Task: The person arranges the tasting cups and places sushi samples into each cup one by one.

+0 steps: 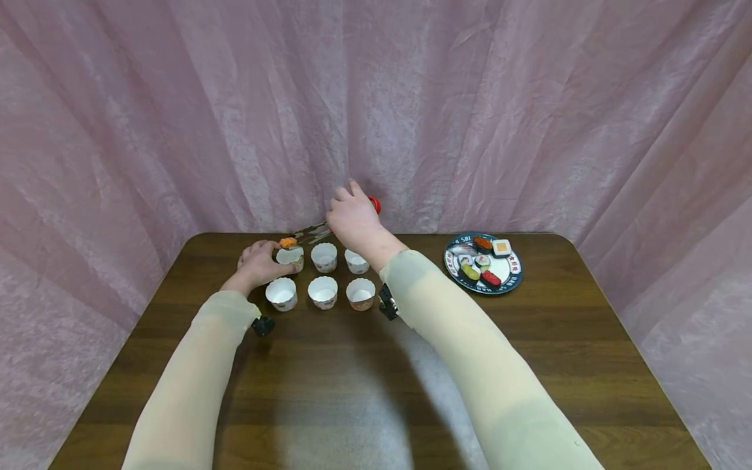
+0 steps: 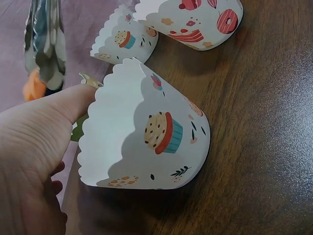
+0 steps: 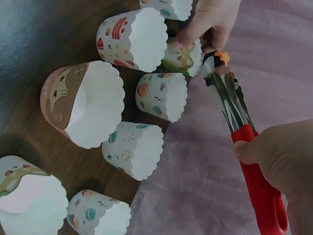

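Observation:
My right hand grips red-handled metal tongs above the back row of paper baking cups. Between the tong tips is an orange-topped sushi piece, dark on its side, just over the back-left cup. My left hand holds that cup by its side, thumb and fingers around it. In the left wrist view a nearer cup with a cupcake print hides most of the held one. The front-left cup stands close to my left wrist.
More white scalloped cups stand in two rows, some partly behind my right arm. A blue-rimmed plate with several sushi pieces lies on the right. A pink curtain hangs behind the wooden table.

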The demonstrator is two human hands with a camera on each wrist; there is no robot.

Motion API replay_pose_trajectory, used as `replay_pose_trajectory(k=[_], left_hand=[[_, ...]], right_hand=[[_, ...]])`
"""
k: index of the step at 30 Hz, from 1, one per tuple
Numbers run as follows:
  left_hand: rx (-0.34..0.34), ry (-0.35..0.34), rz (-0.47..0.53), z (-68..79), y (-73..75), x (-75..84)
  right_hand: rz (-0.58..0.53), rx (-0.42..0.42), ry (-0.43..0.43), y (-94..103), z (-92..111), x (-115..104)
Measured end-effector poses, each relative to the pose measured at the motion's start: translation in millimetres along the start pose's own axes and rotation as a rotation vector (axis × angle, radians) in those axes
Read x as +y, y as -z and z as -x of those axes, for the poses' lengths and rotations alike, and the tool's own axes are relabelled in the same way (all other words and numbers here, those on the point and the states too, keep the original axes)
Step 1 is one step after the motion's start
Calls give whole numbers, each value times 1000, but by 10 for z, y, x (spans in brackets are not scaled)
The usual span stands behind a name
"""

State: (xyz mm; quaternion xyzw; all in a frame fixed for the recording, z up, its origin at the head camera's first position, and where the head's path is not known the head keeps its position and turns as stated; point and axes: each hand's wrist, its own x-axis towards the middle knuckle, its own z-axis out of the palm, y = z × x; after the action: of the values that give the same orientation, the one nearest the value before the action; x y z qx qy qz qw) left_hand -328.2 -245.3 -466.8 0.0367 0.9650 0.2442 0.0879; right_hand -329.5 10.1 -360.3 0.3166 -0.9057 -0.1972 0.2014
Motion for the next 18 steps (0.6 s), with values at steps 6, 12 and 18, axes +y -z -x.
replay_pose_trajectory(k=[6, 12, 18], left_hand=[[-2, -5, -7, 11, 0, 14], [-8, 3, 15, 28, 1, 29], [-5, 5, 41, 21, -8, 19]], right_hand=[[48, -27, 28, 5, -73, -94], [87, -29, 64, 20, -110, -151], [120, -40, 88, 25, -133, -177]])
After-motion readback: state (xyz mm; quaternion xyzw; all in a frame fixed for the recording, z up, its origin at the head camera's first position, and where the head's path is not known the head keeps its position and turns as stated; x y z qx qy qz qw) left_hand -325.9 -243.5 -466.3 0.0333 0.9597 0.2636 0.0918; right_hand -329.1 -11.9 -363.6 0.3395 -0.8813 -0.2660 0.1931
